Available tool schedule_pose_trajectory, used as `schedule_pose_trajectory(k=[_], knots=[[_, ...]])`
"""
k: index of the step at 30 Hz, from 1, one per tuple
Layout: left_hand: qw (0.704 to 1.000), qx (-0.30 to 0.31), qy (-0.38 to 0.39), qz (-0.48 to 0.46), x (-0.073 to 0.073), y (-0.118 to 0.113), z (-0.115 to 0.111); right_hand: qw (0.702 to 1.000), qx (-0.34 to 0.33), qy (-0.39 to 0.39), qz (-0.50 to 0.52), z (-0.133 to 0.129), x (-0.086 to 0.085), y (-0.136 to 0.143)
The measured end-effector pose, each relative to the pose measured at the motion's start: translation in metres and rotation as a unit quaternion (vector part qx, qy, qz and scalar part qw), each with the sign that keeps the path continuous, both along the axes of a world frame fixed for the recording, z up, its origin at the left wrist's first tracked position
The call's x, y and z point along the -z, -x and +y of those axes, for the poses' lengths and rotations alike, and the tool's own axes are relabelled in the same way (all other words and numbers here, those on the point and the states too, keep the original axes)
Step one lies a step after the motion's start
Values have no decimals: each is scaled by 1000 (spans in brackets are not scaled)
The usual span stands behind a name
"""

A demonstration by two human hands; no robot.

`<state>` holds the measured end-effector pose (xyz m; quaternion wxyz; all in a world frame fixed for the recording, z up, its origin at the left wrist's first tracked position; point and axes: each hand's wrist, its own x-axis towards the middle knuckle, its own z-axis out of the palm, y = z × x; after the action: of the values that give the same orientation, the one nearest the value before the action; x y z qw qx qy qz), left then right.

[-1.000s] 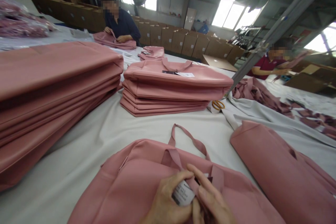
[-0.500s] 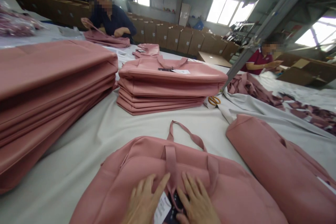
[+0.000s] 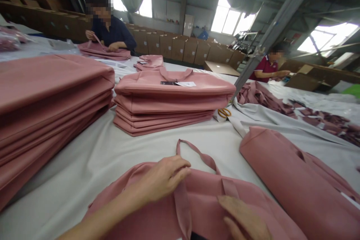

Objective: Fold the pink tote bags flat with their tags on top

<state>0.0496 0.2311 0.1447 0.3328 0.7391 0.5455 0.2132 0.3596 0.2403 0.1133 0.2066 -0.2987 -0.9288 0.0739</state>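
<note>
A pink handbag [image 3: 208,195] lies flat in front of me on the cloth-covered table, its lower part cut off by the frame. My left hand [image 3: 165,176] reaches across it to the top edge, over the near strap [image 3: 182,206]; its fingers are stretched out and slightly bent. My right hand [image 3: 246,219] rests on the bag's front below the right strap end, thumb apart from the fingers. The far handle [image 3: 201,152] loops up beyond the top edge. Only slivers of the dark and white tags show at the bottom.
Stacked pink bags stand at left [image 3: 56,82] and ahead [image 3: 174,97]. Another pink bag [image 3: 298,180] lies at right. Yellow-handled scissors [image 3: 224,113] lie beside a slanted metal post [image 3: 270,41]. Two people work behind, near cardboard boxes [image 3: 177,47].
My left hand has moved from beside the tags up to the bag's top edge. The right hand has shifted right, towards the right strap end. The view has tilted up slightly.
</note>
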Motion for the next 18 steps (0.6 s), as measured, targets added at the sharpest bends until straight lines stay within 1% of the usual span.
schedule_pose_trajectory(k=[1, 3, 4, 5, 7, 8, 9, 10, 11, 13, 15, 16, 18], knots=[[997, 51, 48, 16, 5, -3, 23, 1000, 8, -3, 4, 14, -1, 1], [978, 152, 130, 60, 25, -11, 62, 1000, 7, -2, 20, 41, 0, 8], [966, 187, 159, 83, 36, -16, 77, 1000, -1, 5, 26, 55, 1, 14], [956, 209, 182, 101, 46, -20, 89, 999, -12, 20, 22, 68, 3, 22], [941, 225, 217, 131, 61, -29, 104, 998, -19, 60, -21, 94, 6, 41], [934, 228, 234, 148, 64, -34, 105, 994, -13, 82, -66, 105, 7, 53], [929, 229, 241, 164, 64, -37, 103, 989, -6, 92, -117, 116, 9, 64], [928, 230, 235, 176, 60, -40, 98, 982, -1, 91, -166, 126, 12, 76], [931, 229, 215, 183, 53, -43, 90, 975, 2, 82, -208, 133, 15, 88], [949, 210, 135, 191, 33, -46, 69, 965, -6, 58, -255, 139, 23, 108], [963, 177, 55, 195, 10, -49, 46, 962, -39, 39, -268, 131, 29, 121], [965, 165, 32, 202, 0, -50, 36, 961, -55, 29, -268, 123, 31, 123], [963, 157, 2, 220, -14, -52, 20, 962, -90, 5, -258, 100, 30, 120]])
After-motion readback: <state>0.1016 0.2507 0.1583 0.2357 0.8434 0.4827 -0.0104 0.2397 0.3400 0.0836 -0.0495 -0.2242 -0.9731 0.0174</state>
